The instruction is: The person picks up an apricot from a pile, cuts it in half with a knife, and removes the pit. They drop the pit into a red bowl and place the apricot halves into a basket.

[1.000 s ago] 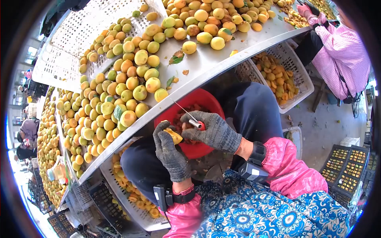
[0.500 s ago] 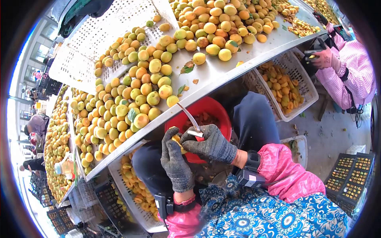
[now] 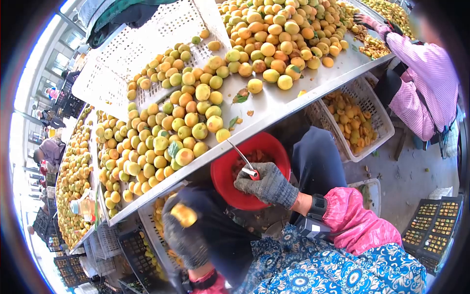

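My right hand, in a grey knit glove, is closed around a thin curved knife, whose handle end is red and white. It is over a red basin that has dark scraps inside. My left hand, gloved too and smeared by motion, is at the lower left beside my knee, with an apricot half at its fingers. Below that hand lies a white crate of split apricots, partly hidden. Whole apricots cover the metal table in front of me.
A white perforated crate lies tipped on the table. Under the table edge stands another white crate of halved apricots. Black trays of fruit sit on the floor at right. A person in pink checks reaches across the table.
My left hand has swung left and down with the apricot half, away from my right hand. The knife hand stays over the basin. The person at right has stretched an arm over the table.
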The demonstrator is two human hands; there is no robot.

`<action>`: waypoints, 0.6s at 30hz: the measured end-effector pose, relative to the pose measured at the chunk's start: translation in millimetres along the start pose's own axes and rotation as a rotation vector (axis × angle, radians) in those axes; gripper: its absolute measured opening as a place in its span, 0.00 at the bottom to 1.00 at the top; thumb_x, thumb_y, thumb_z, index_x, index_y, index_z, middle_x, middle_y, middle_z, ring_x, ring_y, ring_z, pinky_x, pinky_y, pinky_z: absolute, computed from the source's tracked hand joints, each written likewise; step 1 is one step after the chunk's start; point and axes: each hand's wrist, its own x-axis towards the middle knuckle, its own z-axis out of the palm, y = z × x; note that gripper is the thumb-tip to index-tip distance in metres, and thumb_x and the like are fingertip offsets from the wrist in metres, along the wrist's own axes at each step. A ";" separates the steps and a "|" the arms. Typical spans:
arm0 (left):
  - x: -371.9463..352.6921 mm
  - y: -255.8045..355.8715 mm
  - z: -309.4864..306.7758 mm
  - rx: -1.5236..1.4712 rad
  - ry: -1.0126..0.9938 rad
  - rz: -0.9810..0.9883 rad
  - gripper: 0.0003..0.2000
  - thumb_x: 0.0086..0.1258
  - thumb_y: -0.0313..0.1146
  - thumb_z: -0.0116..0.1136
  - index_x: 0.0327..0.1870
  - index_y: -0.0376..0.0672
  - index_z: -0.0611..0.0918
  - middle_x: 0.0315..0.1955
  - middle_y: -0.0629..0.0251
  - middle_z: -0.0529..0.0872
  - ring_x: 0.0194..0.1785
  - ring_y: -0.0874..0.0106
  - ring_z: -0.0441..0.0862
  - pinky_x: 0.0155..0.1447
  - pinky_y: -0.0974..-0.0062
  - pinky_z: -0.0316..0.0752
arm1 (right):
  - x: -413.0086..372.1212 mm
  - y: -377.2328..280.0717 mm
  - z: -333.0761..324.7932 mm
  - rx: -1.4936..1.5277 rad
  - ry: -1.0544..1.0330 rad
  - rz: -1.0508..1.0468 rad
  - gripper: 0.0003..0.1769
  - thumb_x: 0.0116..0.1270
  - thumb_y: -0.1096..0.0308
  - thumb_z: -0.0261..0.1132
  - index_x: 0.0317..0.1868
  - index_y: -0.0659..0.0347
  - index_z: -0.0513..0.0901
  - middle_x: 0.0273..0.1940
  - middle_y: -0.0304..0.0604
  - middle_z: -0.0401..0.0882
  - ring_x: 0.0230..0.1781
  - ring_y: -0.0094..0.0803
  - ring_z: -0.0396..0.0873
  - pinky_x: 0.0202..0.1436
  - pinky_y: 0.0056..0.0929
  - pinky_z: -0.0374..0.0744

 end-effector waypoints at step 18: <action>241.7 2.5 109.9 0.965 -0.451 0.623 0.16 0.65 0.31 0.56 0.54 0.37 0.77 0.48 0.51 0.81 0.51 0.56 0.79 0.56 0.66 0.73 | 30.4 -24.5 -67.1 -0.267 -0.021 -0.063 0.15 0.65 0.59 0.65 0.47 0.59 0.77 0.33 0.51 0.80 0.36 0.48 0.81 0.43 0.37 0.78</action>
